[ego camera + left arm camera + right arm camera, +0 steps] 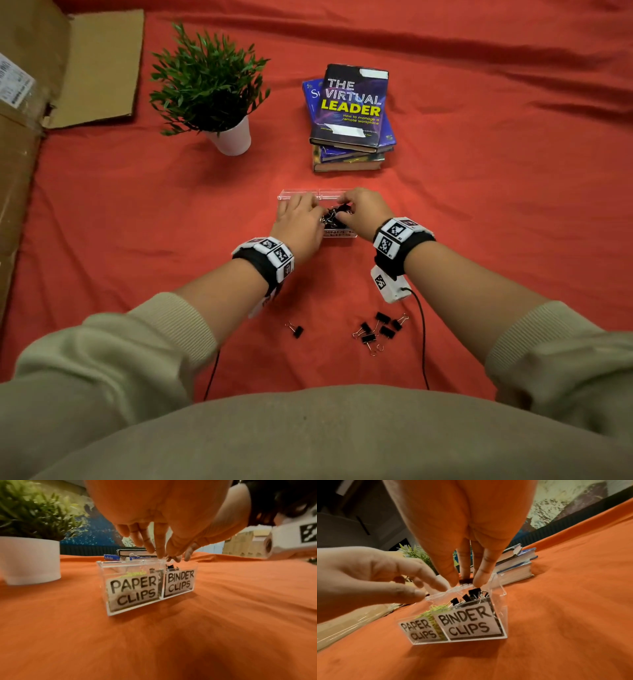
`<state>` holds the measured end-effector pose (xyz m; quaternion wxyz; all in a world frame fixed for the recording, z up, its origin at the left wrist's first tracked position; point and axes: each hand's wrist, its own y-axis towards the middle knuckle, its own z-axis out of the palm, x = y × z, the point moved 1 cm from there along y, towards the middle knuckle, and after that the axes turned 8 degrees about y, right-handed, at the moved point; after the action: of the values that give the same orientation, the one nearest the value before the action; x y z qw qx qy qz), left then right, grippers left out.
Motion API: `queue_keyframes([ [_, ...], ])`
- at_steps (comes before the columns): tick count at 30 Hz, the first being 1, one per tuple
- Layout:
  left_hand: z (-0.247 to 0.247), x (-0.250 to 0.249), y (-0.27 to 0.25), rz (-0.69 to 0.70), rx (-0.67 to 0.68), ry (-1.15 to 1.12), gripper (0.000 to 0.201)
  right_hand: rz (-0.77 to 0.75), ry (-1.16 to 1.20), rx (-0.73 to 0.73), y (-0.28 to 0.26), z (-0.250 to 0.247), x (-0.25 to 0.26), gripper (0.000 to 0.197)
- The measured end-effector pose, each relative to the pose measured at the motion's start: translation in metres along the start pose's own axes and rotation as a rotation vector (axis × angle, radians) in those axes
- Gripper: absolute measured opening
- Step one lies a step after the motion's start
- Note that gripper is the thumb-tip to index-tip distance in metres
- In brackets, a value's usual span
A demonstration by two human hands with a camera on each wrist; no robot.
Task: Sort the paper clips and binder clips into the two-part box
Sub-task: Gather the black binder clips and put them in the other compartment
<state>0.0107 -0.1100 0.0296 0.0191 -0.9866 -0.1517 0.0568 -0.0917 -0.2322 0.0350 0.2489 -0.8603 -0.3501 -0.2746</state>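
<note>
The clear two-part box [500, 616] sits on the orange-red cloth [479, 222] of the desk, its front labels reading "PAPER CLIPS" on the left half and "BINDER CLIPS" on the right; yellow-green paper clips [435, 609] lie in the left compartment and a heap of black binder clips [471, 597] fills the right one up to the rim. The right hand [364, 210] pinches one small black binder clip [465, 581] between thumb and fingertips just above the right compartment, while the left hand [299, 219] hovers over the left half with its fingers loosely spread near the rim, gripping nothing that shows. The binder clips look light and stiff, with smooth wire handles that could snag each other; the black body is probably the surest place to pinch. The box seems light and hard, so it would likely slide on the cloth if knocked. More binder clips wait near the person: a loose cluster [378, 330] and a single one [297, 330] apart to its left. Farther off stand a potted plant [212, 89] and a stack of books [351, 116], with a cardboard box [30, 102] at the far left, none blocking the reach. A cable [423, 339] trails from the right wrist camera just beside the cluster and might catch on it.
</note>
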Motion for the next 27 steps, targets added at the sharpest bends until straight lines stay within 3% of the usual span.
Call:
queue_keyframes([
  [3,0.001,0.008,-0.033,0.029,0.037,-0.139,0.026,-0.113,-0.05,0.027,-0.017,-0.006,-0.001,0.03],
  [6,0.011,0.014,-0.076,0.149,0.258,-0.246,0.023,-0.127,-0.043,0.113,-0.046,-0.009,-0.007,0.03],
  [9,0.023,0.017,-0.11,0.23,0.479,-0.147,0.025,-0.044,-0.137,0.413,-0.084,-0.001,-0.022,0.027],
  [12,0.031,0.016,-0.129,0.269,0.577,-0.076,0.034,0.008,-0.258,0.605,-0.121,0.009,-0.041,0.035],
  [18,0.038,0.009,-0.138,0.263,0.574,-0.048,0.027,0.011,-0.323,0.508,-0.169,0.03,-0.081,0.051],
  [27,0.031,-0.031,-0.129,0.188,0.495,-0.214,0.021,-0.039,-0.078,0.386,-0.174,0.045,-0.075,0.031],
])
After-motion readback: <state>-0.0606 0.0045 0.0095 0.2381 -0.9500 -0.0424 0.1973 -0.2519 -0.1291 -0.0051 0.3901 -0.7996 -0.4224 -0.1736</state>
